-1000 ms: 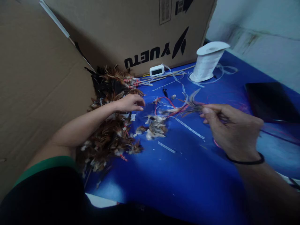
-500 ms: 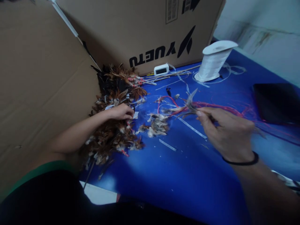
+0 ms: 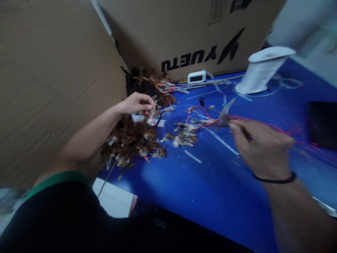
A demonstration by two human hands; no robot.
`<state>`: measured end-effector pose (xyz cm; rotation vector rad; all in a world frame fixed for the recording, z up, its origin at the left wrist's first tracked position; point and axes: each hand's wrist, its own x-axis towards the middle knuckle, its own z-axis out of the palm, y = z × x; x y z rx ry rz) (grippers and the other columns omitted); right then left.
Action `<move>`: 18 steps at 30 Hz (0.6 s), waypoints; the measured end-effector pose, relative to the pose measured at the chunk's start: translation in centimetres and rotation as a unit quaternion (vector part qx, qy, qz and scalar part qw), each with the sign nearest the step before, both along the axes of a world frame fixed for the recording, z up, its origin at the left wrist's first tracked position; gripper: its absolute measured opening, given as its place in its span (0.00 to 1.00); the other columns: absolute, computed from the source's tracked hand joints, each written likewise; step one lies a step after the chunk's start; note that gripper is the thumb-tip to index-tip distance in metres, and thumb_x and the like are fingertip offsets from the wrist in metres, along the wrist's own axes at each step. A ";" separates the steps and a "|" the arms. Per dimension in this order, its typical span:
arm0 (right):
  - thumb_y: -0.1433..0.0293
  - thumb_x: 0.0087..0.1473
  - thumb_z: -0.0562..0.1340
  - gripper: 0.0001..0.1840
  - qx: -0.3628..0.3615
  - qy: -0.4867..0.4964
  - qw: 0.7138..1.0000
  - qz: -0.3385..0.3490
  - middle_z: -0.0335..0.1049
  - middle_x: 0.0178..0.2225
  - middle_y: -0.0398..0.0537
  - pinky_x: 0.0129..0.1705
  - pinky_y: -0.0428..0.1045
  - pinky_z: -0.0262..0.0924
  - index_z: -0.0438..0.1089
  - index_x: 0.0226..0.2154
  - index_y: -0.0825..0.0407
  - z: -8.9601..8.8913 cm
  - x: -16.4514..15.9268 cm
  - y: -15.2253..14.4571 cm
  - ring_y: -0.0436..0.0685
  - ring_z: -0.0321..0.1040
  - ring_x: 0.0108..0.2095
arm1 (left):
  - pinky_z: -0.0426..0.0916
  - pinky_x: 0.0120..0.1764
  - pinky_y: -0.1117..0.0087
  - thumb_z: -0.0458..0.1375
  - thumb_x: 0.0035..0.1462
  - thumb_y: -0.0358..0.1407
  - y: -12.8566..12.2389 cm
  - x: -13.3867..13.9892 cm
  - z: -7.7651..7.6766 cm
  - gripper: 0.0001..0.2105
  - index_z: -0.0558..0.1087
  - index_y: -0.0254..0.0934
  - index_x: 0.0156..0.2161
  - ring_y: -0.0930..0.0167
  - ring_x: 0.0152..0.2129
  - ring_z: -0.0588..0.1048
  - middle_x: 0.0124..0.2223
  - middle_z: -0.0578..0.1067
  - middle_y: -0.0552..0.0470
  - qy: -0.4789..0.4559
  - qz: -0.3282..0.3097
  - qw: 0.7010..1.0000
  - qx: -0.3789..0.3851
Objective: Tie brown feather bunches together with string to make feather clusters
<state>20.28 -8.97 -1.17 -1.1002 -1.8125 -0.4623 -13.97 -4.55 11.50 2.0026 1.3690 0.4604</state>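
My right hand (image 3: 263, 146), with a black band at the wrist, pinches a few grey feathers (image 3: 225, 111) above the blue table. Pink strings (image 3: 252, 119) run behind it. At the left, my left hand (image 3: 139, 103) is closed, thumb against fingers, over the pile of feathers. A pale, feather-like wisp (image 3: 153, 111) shows at its fingertips, blurred. Below that hand lies a heap of brown feather bunches (image 3: 134, 138), some tied with pink string. Between the hands rests a small cluster of grey-white feathers (image 3: 185, 135).
A large cardboard box (image 3: 189, 31) walls off the back and left. A white spool of ribbon (image 3: 263, 72) stands at the back right, near a small white digital device (image 3: 196, 77). A dark flat device (image 3: 322, 123) lies at the right. Ribbon scraps (image 3: 193, 156) lie on the table.
My left hand has risen off the feather heap and moved slightly back, with the pale wisp at its fingertips. My right hand keeps its pinch on the grey feathers. The view has shifted left.
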 end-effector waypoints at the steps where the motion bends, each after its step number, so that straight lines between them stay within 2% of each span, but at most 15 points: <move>1: 0.68 0.55 0.57 0.11 0.013 -0.005 1.000 0.001 0.77 0.29 0.49 0.29 0.45 0.60 0.73 0.31 0.56 0.0 0.0 0.1 0.54 0.73 0.28 | 0.69 0.29 0.75 0.61 0.49 0.38 -0.8 -0.3 0.6 0.10 0.74 0.32 0.33 0.76 0.22 0.73 0.25 0.74 0.52 0.005 0.010 1.000 0.014; 5: 0.67 0.55 0.57 0.13 0.054 -0.028 0.998 0.007 0.76 0.26 0.51 0.24 0.45 0.57 0.73 0.29 0.58 -0.1 -0.1 0.3 0.54 0.72 0.25 | 0.69 0.30 0.75 0.60 0.51 0.37 -4.6 -2.7 2.7 0.09 0.75 0.32 0.35 0.76 0.23 0.73 0.27 0.75 0.51 0.055 0.015 0.998 0.039; 9: 0.68 0.56 0.55 0.15 0.078 -0.043 0.996 0.017 0.75 0.23 0.52 0.21 0.44 0.54 0.73 0.26 0.59 -0.2 -0.2 0.7 0.53 0.71 0.22 | 0.68 0.32 0.75 0.58 0.52 0.38 -8.0 -6.5 3.6 0.09 0.76 0.34 0.35 0.76 0.24 0.73 0.31 0.76 0.50 0.152 -0.007 0.987 0.048; 13: 0.67 0.57 0.54 0.17 0.088 -0.051 0.995 0.019 0.74 0.22 0.52 0.20 0.44 0.52 0.73 0.25 0.58 -0.4 -0.4 0.9 0.52 0.69 0.20 | 0.65 0.41 0.72 0.54 0.55 0.39 -10.1 -10.8 3.2 0.11 0.75 0.36 0.38 0.73 0.34 0.73 0.37 0.75 0.49 0.247 -0.008 0.968 0.042; 15: 0.65 0.57 0.53 0.18 0.076 -0.050 0.996 0.017 0.74 0.22 0.51 0.20 0.45 0.51 0.73 0.26 0.57 -0.6 -0.5 0.8 0.52 0.68 0.20 | 0.64 0.43 0.70 0.58 0.51 0.39 -10.4 -12.4 2.7 0.14 0.74 0.37 0.43 0.71 0.38 0.71 0.41 0.74 0.48 0.289 0.003 0.956 0.048; 17: 0.65 0.57 0.53 0.18 0.057 -0.044 0.997 0.014 0.75 0.23 0.51 0.21 0.46 0.52 0.73 0.27 0.56 -0.7 -0.5 0.7 0.53 0.69 0.21 | 0.62 0.44 0.69 0.61 0.47 0.40 -10.1 -12.9 2.3 0.16 0.73 0.37 0.43 0.69 0.40 0.70 0.42 0.73 0.47 0.321 0.034 0.942 0.094; 18: 0.65 0.57 0.53 0.17 0.045 -0.038 0.998 0.013 0.75 0.24 0.50 0.22 0.46 0.53 0.73 0.27 0.55 -0.8 -0.5 0.7 0.53 0.69 0.22 | 0.62 0.44 0.69 0.60 0.48 0.40 -9.7 -12.6 2.0 0.14 0.74 0.37 0.41 0.69 0.39 0.70 0.41 0.73 0.48 0.326 0.056 0.935 0.127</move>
